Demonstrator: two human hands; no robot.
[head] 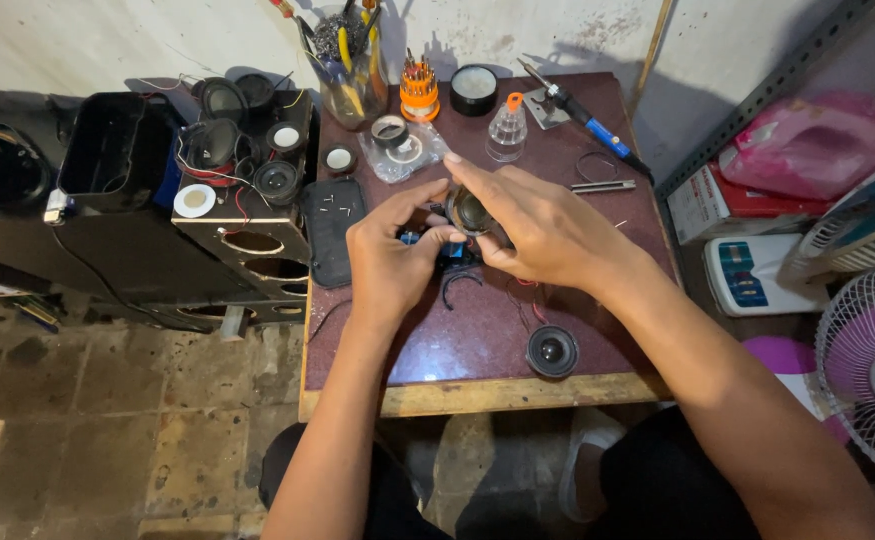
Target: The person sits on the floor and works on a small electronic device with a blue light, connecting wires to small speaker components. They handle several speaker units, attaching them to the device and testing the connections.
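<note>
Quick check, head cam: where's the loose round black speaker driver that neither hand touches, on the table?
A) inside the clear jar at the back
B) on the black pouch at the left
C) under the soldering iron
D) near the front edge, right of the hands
D: the loose speaker driver lies on the table near its front edge, apart from the left hand and the right hand.

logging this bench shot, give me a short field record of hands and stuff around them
left hand: fingers pinch the left edge of a small round speaker driver
right hand: cups the driver from the right, forefinger across its top
under hands: small blue part, partly hidden
table: reddish top, wooden edge
near front edge: second round speaker
rear of table: soldering iron, orange screwdriver set, clear bottle
left of table: black speaker cabinet
right edge: fan
</note>
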